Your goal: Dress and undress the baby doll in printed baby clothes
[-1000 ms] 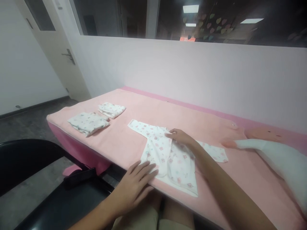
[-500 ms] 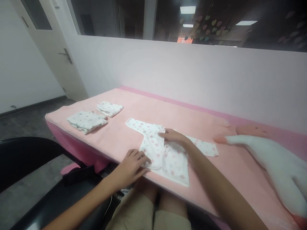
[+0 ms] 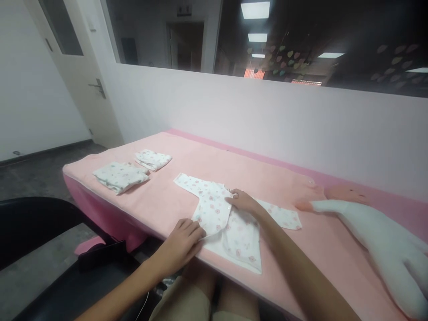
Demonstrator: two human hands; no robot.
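On my feed, a black chair [image 3: 43,223] stands at the far left, beside the pink-covered table [image 3: 157,196]. On that end I see a larger folded bundle [image 3: 121,177] of printed white cloth, with a smaller folded bundle [image 3: 153,159] just behind it. I spot no container anywhere.

Next comes the left hand [image 3: 185,236], fingers curled and pinching the lower corner of the small shirt's [image 3: 214,205] front flap; its thumb is hidden from me. The shirt lies near the table's front edge, sleeves spread. I judge it light, limp and quick to crease, not fragile; I'd hold it by the hem corner and the neck edge, keeping the flap lightly stretched.

The right hand [image 3: 243,201] pinches the front edge near the neck, its forearm crossing the shirt. Rightmost, a white plush toy [image 3: 377,236] lies near the far cuff.
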